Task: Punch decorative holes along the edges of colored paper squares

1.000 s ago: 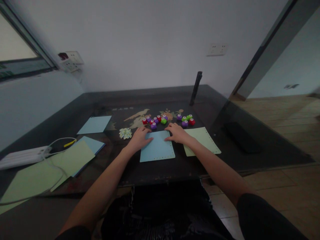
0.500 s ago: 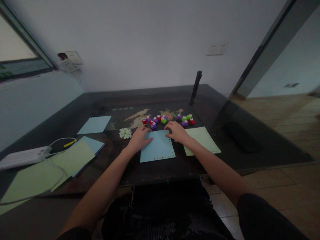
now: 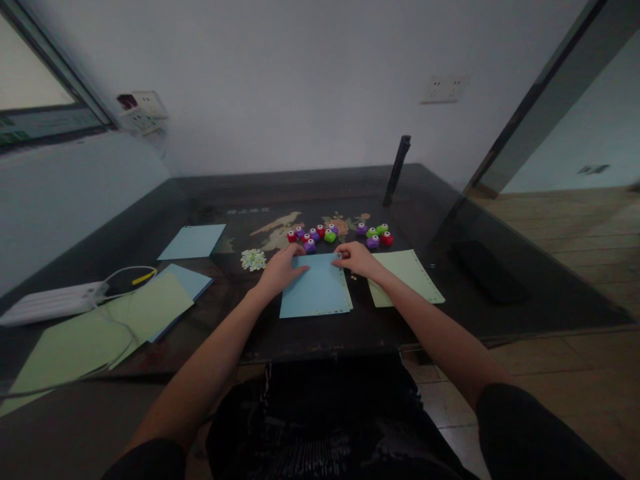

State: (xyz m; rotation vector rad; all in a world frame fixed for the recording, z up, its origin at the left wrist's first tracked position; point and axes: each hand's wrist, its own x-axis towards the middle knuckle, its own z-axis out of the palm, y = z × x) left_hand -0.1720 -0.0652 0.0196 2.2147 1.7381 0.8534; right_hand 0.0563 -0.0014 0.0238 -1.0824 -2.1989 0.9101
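At the near middle of a dark table (image 3: 220, 193) lies a blue sheet (image 3: 316, 288). The left hand (image 3: 281, 270) touches its far left corner, thumb and fingers apart; the right hand (image 3: 359, 259) is at its far right corner, whether pinching cannot be told. Colourful pieces (image 3: 330, 236) sit beyond; a green sheet (image 3: 406, 275) lies right.

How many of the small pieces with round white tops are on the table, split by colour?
Red pieces: 4
Purple pieces: 6
Green pieces: 3
Total: 13
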